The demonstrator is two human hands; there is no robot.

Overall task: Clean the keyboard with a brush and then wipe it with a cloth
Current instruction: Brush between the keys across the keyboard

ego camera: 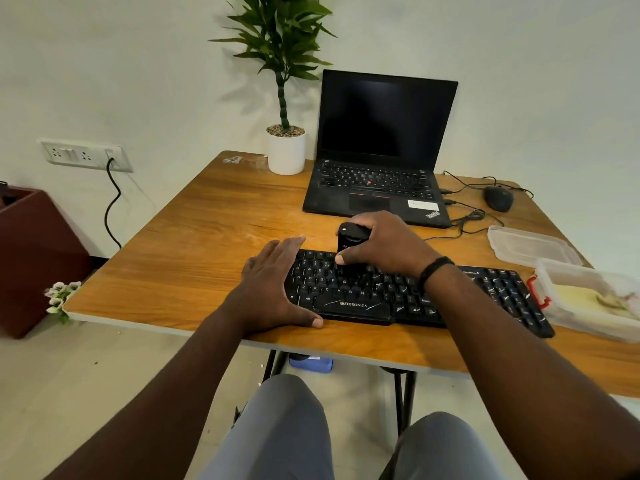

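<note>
A black Zebronics keyboard (398, 294) with white scribble marks lies near the front edge of the wooden table (207, 230). My right hand (381, 245) grips a black brush (348, 239) and holds it down on the upper left keys. My left hand (273, 285) lies flat with straight fingers against the keyboard's left end, thumb along its front edge. A pale yellow cloth (585, 299) sits inside a clear plastic box (568, 271) at the right.
A black laptop (377, 157) stands open behind the keyboard, with a potted plant (286, 147) to its left. A black mouse (498, 198) and cables lie at the back right. A clear lid (530, 247) rests beside the box.
</note>
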